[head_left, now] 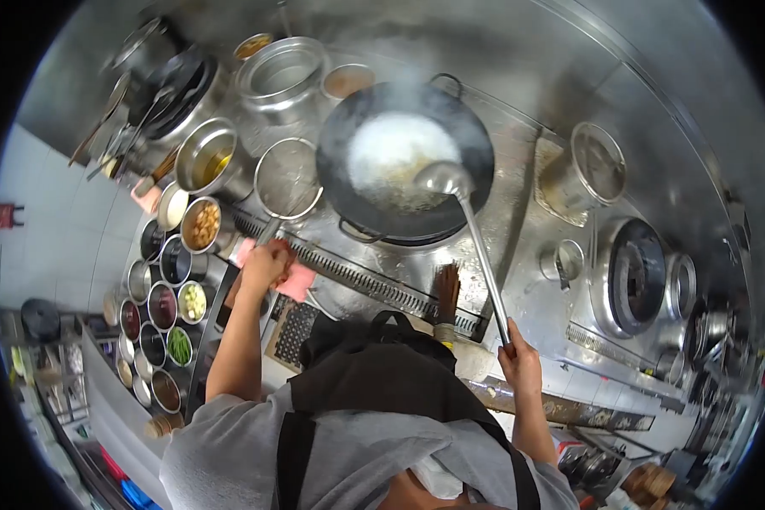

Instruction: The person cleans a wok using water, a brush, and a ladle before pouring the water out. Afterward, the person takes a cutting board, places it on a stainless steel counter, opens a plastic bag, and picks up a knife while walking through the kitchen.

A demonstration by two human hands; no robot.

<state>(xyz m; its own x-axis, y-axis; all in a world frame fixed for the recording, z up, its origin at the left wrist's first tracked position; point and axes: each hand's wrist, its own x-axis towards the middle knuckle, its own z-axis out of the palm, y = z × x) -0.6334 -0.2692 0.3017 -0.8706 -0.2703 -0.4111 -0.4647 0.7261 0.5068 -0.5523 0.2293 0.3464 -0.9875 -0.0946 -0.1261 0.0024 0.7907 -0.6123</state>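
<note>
My right hand is closed round the end of a long-handled metal ladle. The ladle's bowl is over the right side of a dark wok, where white, foamy liquid steams. My left hand is closed at the handle of a round mesh strainer, which lies left of the wok. A pink cloth shows beside and under that hand; whether the fingers also grip it is hidden.
A pot with yellow oil and a bowl of brown chunks stand left, above several ingredient cups. A bamboo brush stands at the stove's front edge. Right are a tall metal pot and a second wok.
</note>
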